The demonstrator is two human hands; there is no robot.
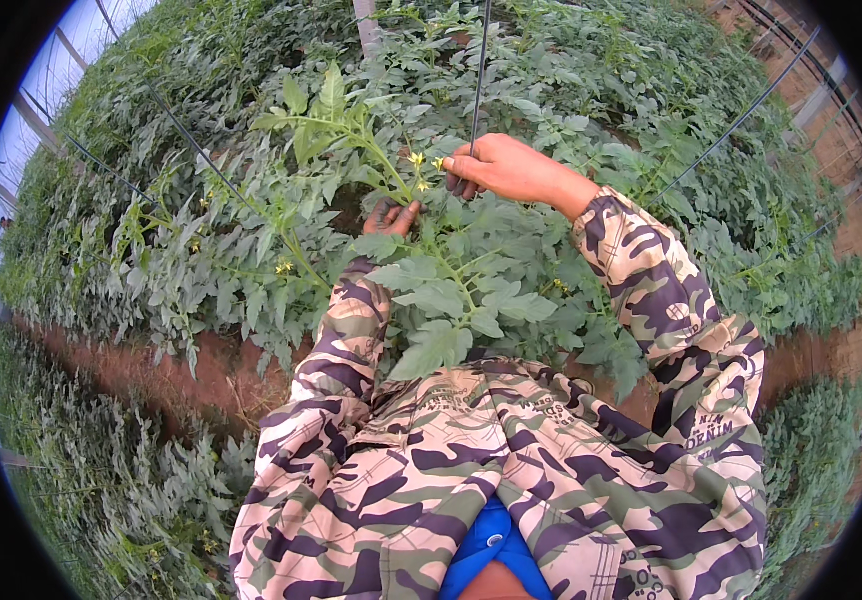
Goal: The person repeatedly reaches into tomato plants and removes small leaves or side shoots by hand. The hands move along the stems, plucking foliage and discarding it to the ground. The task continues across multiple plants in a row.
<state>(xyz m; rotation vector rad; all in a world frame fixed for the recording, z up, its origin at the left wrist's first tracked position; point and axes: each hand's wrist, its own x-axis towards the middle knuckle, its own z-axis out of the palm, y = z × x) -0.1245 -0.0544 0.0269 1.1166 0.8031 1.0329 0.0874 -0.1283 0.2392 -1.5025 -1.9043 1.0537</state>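
My left hand (392,218) grips the stem of a tomato plant (382,154) between thumb and fingers, just below a cluster of yellow tomato flowers (417,172). Close by on the right, my right hand (487,169) holds a thin dark string (480,82) that runs upward out of view. A yellow flower (437,163) shows at the tips of its thumb and index finger; whether it is pinched or only touched I cannot tell. Broad tomato leaves (468,292) spread in front of my body and partly hide the lower stem and left wrist.
Dense tomato plants (603,82) surround both arms. More strings (202,154) slant up at left and right. A pale post (366,26) stands beyond the hands. Bare reddish soil (168,375) runs between this row and another row of plants (115,487) behind.
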